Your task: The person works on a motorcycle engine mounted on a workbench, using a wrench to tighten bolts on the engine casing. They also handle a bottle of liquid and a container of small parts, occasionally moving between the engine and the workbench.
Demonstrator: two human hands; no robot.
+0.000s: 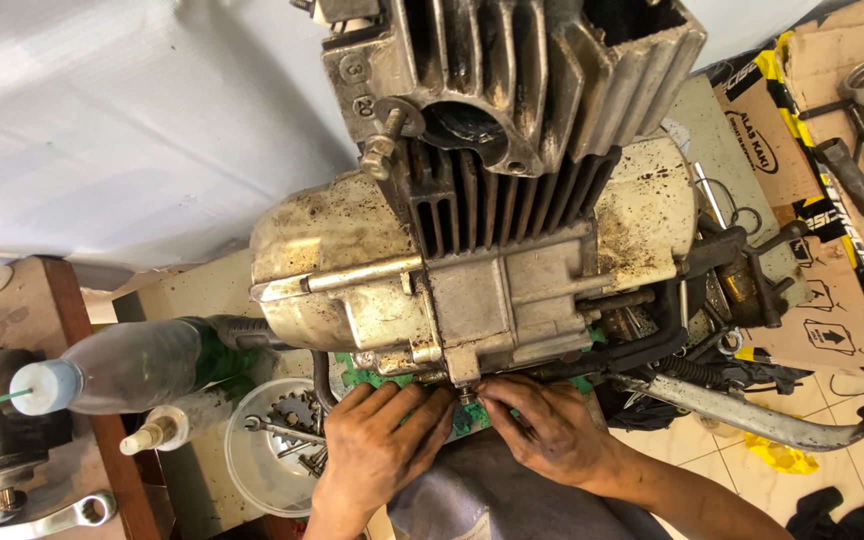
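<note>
Between the two hands, at the near lower edge of the engine [482, 270], sits a small bolt or plug [467, 393] — both sets of fingertips crowd it. Left hand [377, 445] is half curled, fingers pressed to the case bottom and a green mat [357, 372] under it; can't tell if it grips anything. Right hand [547, 430] is pinched nearly closed, fingertips on the bolt, though an actual hold is hidden. Just left of the left hand: a clear plastic tub [252, 470] with sprocket gears and a wrench inside. Further left, a squeeze bottle [127, 365] lying on its side with a green nozzle, and a smaller spray bottle [167, 428]. Right of the right hand, a bent metal lever [752, 420] reaches out over the tiled floor. Beyond the hands, the greasy crankcase rises to the finned cylinder [512, 80]; cardboard [832, 200] with loose tools lies far right.

Risks, as judged — oily fingers could slip off the small bolt and drop it under the engine; the heavy engine could rock on the soft mat and pinch fingers.
</note>
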